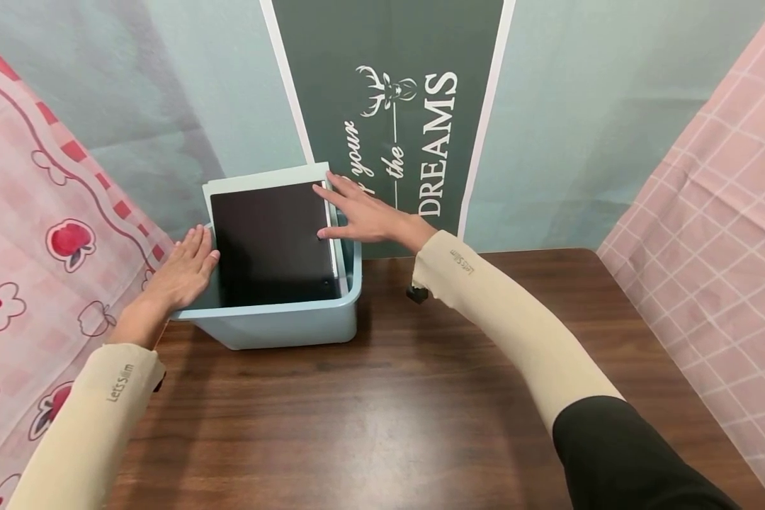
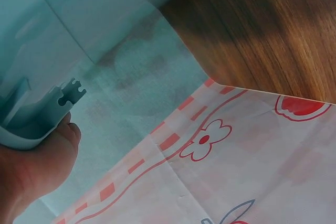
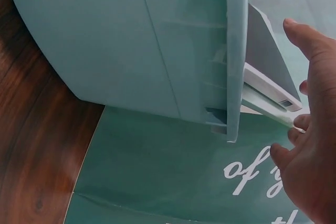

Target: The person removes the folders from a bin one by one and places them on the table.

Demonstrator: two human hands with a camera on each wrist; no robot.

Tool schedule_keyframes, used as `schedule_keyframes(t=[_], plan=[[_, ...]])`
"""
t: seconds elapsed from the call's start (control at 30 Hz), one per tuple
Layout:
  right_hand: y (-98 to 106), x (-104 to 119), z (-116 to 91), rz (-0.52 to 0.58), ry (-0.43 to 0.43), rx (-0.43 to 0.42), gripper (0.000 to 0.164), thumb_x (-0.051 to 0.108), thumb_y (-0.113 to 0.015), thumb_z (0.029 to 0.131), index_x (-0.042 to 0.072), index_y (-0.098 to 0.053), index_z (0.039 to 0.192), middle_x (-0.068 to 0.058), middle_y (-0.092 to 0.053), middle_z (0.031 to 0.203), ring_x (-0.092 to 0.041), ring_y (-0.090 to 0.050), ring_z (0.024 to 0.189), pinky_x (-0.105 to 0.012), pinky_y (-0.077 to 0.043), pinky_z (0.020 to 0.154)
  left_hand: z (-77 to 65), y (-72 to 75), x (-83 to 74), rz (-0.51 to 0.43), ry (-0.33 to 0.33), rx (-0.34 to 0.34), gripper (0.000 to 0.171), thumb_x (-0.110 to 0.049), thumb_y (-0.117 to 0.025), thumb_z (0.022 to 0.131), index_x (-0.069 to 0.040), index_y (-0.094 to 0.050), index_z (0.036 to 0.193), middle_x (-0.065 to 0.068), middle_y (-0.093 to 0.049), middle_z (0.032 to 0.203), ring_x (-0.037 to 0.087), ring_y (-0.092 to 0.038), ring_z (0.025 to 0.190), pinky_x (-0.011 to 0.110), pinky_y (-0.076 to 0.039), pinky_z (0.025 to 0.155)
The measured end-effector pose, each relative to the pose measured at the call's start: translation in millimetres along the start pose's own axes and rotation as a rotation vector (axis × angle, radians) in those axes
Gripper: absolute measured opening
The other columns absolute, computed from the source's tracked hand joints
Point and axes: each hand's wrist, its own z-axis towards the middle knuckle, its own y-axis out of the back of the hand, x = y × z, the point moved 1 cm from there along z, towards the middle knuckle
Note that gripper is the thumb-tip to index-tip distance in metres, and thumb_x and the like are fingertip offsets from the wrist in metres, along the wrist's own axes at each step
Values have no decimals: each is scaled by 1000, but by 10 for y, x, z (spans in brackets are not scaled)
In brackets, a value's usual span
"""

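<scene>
A light blue plastic bin (image 1: 280,327) stands on the table, with a flat black panel (image 1: 270,244) leaning inside it. The panel has a white side edge (image 3: 270,85), and a pale green flat piece (image 1: 264,177) shows behind it. My left hand (image 1: 181,273) rests at the bin's left rim, fingers straight and close together. In the left wrist view that hand lies against the rim's outer side. My right hand (image 1: 363,212) is spread beside the panel's upper right edge, fingertips right at the edge of the panel and the pale piece.
The brown wooden table (image 1: 382,411) extends in front and to the right. A blue-green cloth backdrop with a dark printed panel (image 1: 395,42) hangs behind the bin. Pink patterned cloth (image 1: 32,212) closes in the left side, pink checked cloth (image 1: 720,212) the right.
</scene>
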Motion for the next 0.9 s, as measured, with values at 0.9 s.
schedule_keyframes(t=[0.9], plan=[[-141, -4, 68, 65, 19, -149, 88, 50, -75, 97, 15, -35, 167, -15, -21, 173, -30, -21, 158, -46, -30, 128, -1, 7, -23, 2, 15, 5, 73, -42, -13, 116, 10, 7, 163, 34, 8, 171, 49, 10, 160, 59, 5, 130]])
